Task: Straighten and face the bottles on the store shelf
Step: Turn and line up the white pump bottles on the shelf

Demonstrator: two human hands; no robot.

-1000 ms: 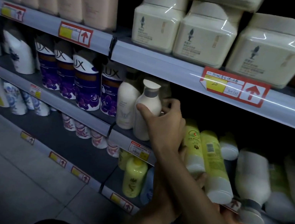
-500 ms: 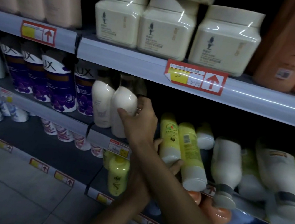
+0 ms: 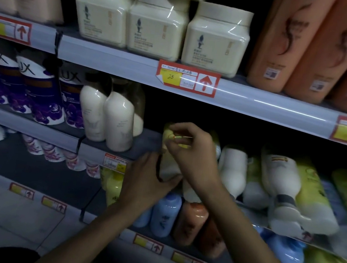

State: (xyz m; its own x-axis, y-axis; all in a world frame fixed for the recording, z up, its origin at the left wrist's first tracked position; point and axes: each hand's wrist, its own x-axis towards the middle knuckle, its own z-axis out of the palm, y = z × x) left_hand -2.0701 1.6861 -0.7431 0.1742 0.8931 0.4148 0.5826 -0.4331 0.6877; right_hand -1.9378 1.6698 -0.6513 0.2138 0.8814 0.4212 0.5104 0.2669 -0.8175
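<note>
A yellow bottle (image 3: pixel 168 167) at the shelf (image 3: pixel 143 142) edge is gripped — top by the right hand (image 3: pixel 196 155), base by the left hand (image 3: pixel 148 180); toppled bottles (image 3: pixel 285 186) beside could be swept off by a careless swing.

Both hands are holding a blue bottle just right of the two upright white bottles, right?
No, it is a yellow bottle, not blue. The head view shows the left hand and right hand holding it, just right of the two upright white bottles.
</note>
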